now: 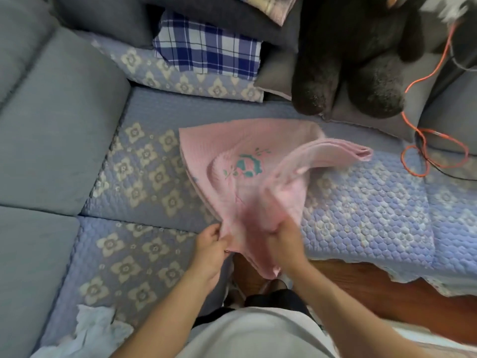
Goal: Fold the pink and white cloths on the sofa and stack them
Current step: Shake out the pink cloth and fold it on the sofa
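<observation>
Mid-fold on pink cloth (232,161): left hand (210,244) pinching near corner, right hand (284,236) gripping bunched edge; next, probably lay flat on sofa (144,161), white cloth (95,329) untouched

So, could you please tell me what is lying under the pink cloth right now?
The pink cloth lies on the quilted sofa cover; its near end is lifted by both hands. Anything beneath the spread part is hidden.

No words, numbers or brand marks can be read anywhere. The pink cloth (232,164) bears only a teal flower-like motif (246,164), a picture rather than lettering.
</observation>
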Motion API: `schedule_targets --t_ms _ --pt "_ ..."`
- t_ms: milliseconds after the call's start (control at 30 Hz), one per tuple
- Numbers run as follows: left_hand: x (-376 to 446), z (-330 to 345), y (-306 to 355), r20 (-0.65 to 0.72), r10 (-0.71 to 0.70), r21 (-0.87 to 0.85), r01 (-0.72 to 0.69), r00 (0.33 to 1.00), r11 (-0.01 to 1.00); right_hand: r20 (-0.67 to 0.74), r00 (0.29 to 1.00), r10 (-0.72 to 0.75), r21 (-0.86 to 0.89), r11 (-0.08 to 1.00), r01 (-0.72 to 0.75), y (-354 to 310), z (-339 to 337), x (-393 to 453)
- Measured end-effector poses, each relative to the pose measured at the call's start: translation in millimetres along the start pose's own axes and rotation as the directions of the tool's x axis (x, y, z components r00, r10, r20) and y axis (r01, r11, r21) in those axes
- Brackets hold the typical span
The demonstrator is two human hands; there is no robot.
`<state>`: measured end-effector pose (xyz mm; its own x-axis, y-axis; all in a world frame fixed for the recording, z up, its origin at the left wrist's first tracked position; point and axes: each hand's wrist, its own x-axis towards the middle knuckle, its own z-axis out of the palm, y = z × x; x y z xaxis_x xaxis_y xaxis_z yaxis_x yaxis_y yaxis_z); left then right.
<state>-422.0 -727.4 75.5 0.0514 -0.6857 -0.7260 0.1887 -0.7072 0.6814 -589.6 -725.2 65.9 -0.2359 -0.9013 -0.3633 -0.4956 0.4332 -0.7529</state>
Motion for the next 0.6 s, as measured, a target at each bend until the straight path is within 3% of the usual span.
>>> schedule_targets --t_ms 67,267,433,600 --pt "2 0 6 -0.002 0.038 0.081 -0.037 0.999 0.996 0.182 0.971 -0.156 -0.055 0.984 0.168 -9 36 -12" --pt "10 -31 16 0.031 0.054 0.232 -0.059 0.998 0.971 0.240 0.900 -0.365 -0.058 0.920 0.388 -15 52 -15" --pt "15 -38 16 0.106 0.045 0.301 -0.075 0.993 0.951 0.136 0.820 -0.555 -0.255 0.781 0.571 -14 59 -18" --pt "20 -41 12 -0.035 -0.012 0.243 0.021 0.999 0.970 0.110 0.731 -0.673 -0.398 0.645 0.653 -22 69 -29"
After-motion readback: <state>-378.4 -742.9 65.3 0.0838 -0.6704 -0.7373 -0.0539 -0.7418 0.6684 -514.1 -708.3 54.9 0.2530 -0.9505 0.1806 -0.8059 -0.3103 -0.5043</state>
